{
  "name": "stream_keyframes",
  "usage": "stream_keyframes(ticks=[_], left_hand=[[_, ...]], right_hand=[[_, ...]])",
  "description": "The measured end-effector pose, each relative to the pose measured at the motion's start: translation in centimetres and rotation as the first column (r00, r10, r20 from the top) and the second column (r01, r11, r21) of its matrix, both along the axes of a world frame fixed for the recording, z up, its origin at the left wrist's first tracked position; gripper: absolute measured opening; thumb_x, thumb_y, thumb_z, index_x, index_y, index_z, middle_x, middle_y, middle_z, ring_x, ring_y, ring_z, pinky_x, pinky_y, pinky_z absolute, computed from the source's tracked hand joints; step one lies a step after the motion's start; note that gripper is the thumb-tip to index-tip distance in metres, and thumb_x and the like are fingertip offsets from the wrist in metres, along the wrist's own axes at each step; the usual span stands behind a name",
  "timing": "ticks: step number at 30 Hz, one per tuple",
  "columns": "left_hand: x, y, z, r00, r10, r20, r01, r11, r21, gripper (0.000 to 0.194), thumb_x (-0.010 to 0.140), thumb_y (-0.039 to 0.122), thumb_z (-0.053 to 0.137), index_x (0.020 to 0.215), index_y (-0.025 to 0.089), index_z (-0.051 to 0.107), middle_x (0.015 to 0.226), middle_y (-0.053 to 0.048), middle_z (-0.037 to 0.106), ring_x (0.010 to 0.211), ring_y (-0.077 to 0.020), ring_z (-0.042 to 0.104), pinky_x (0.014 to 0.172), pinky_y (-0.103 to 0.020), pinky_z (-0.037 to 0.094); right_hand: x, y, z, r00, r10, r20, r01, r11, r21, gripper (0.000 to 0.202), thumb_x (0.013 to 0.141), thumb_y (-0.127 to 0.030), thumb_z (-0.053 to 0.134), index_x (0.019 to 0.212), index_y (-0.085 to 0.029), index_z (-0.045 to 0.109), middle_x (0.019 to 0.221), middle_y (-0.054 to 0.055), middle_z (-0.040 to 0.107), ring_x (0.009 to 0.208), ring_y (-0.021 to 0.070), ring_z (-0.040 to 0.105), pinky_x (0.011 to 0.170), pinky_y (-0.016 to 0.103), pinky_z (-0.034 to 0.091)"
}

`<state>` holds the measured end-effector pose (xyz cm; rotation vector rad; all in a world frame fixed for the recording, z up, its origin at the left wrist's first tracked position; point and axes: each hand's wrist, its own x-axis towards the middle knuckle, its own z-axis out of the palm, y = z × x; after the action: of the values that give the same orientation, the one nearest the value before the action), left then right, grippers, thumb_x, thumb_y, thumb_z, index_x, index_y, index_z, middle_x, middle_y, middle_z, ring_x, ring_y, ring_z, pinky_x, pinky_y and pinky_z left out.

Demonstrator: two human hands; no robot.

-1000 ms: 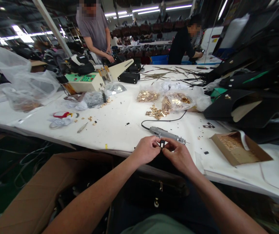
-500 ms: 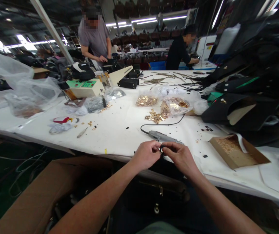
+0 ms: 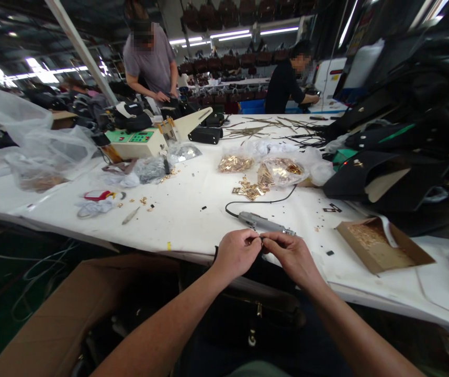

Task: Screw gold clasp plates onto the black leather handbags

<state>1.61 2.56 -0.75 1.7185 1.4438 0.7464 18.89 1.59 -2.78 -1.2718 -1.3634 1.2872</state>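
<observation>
My left hand (image 3: 237,252) and my right hand (image 3: 289,254) meet at the table's front edge with fingertips pinched together. Between them is a small dark piece (image 3: 262,239), mostly hidden by the fingers, so its exact kind does not show. Beneath the hands, a black bag (image 3: 275,314) with gold-coloured fittings (image 3: 259,310) rests against my body. Just beyond my fingers lies a grey corded power screwdriver (image 3: 264,222), its black cable curving back over the white table.
Gold metal plates (image 3: 250,188) lie loose before clear bags of hardware (image 3: 281,172). An open cardboard box (image 3: 399,254) with small parts stands at right, near black bag pieces (image 3: 373,178). A cream machine (image 3: 136,144) stands back left. Two people (image 3: 149,63) work beyond the table.
Both hands stay together at nearly the same spot, and the dark piece between the fingertips shows less than before. The view has shifted slightly.
</observation>
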Motion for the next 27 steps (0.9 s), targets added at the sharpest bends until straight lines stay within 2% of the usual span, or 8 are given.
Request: stream_keyframes(ticks=[6, 13, 17, 20, 23, 25, 27], left_hand=[[0.2, -0.3, -0.3, 0.999, 0.036, -0.007, -0.036, 0.999, -0.008, 0.022, 0.086, 0.028, 0.057, 0.083, 0.022, 0.078, 0.069, 0.001, 0.071, 0.064, -0.0154, 0.061, 0.059, -0.024, 0.042], [0.1, -0.2, 0.4, 0.995, 0.044, -0.087, -0.043, 0.999, 0.009, 0.022, 0.087, 0.029, 0.056, 0.082, 0.023, 0.077, 0.072, 0.000, 0.073, 0.067, -0.0174, 0.063, 0.060, -0.025, 0.042], [0.0, -0.5, 0.5, 0.988, 0.008, -0.154, 0.003, 0.997, 0.076, 0.022, 0.091, 0.032, 0.056, 0.088, 0.026, 0.077, 0.079, 0.000, 0.075, 0.074, -0.0190, 0.067, 0.065, -0.027, 0.046], [-0.1, -1.6, 0.0, 0.977, 0.015, -0.210, 0.033, 0.975, 0.218, 0.021, 0.094, 0.032, 0.056, 0.097, 0.025, 0.075, 0.088, -0.002, 0.077, 0.083, -0.0207, 0.069, 0.075, -0.031, 0.049], [-1.1, -2.7, -0.6, 0.947, -0.018, -0.319, 0.144, 0.916, 0.375, 0.030, 0.090, 0.039, 0.066, 0.114, 0.021, 0.070, 0.101, -0.007, 0.076, 0.095, -0.0258, 0.069, 0.089, -0.038, 0.049], [-2.2, -3.1, -0.8, 0.887, -0.122, -0.445, 0.297, 0.889, 0.348, 0.040, 0.083, 0.048, 0.076, 0.111, 0.020, 0.070, 0.098, -0.008, 0.076, 0.093, -0.0279, 0.069, 0.089, -0.041, 0.050], [-3.3, -3.1, -0.5, 0.796, -0.234, -0.558, 0.430, 0.868, 0.249, 0.034, 0.081, 0.048, 0.079, 0.100, 0.021, 0.072, 0.092, -0.007, 0.076, 0.089, -0.0271, 0.070, 0.082, -0.037, 0.051]], right_hand=[[-0.2, 0.1, 0.3, 0.999, -0.017, 0.045, 0.018, 1.000, -0.015, 0.031, 0.086, -0.040, 0.067, 0.099, -0.015, 0.081, 0.077, 0.005, 0.074, 0.074, 0.0217, 0.064, 0.075, 0.034, 0.049], [-0.1, 0.5, 0.4, 0.997, 0.038, 0.065, -0.036, 0.999, -0.030, 0.036, 0.085, -0.047, 0.066, 0.099, -0.017, 0.080, 0.081, 0.006, 0.075, 0.078, 0.0250, 0.067, 0.076, 0.036, 0.051], [0.1, 0.7, 0.0, 0.992, 0.042, 0.119, -0.042, 0.999, -0.007, 0.036, 0.085, -0.050, 0.066, 0.097, -0.019, 0.078, 0.082, 0.005, 0.075, 0.080, 0.0264, 0.068, 0.077, 0.037, 0.051], [0.4, 0.3, 0.0, 0.991, 0.043, 0.128, -0.043, 0.999, -0.005, 0.038, 0.086, -0.052, 0.065, 0.099, -0.018, 0.077, 0.083, 0.006, 0.075, 0.081, 0.0268, 0.068, 0.079, 0.038, 0.050], [0.5, 0.0, 0.2, 0.995, 0.045, 0.090, -0.041, 0.998, -0.048, 0.040, 0.084, -0.054, 0.067, 0.098, -0.017, 0.077, 0.084, 0.006, 0.074, 0.080, 0.0261, 0.067, 0.079, 0.037, 0.051], [0.4, -0.3, 0.6, 0.996, 0.066, 0.063, -0.061, 0.996, -0.070, 0.042, 0.083, -0.056, 0.068, 0.096, -0.017, 0.077, 0.082, 0.006, 0.073, 0.078, 0.0251, 0.065, 0.077, 0.036, 0.051], [0.1, -0.6, 1.1, 0.993, 0.115, 0.039, -0.112, 0.992, -0.065, 0.042, 0.084, -0.057, 0.067, 0.093, -0.017, 0.076, 0.081, 0.006, 0.072, 0.077, 0.0241, 0.064, 0.076, 0.035, 0.050]])
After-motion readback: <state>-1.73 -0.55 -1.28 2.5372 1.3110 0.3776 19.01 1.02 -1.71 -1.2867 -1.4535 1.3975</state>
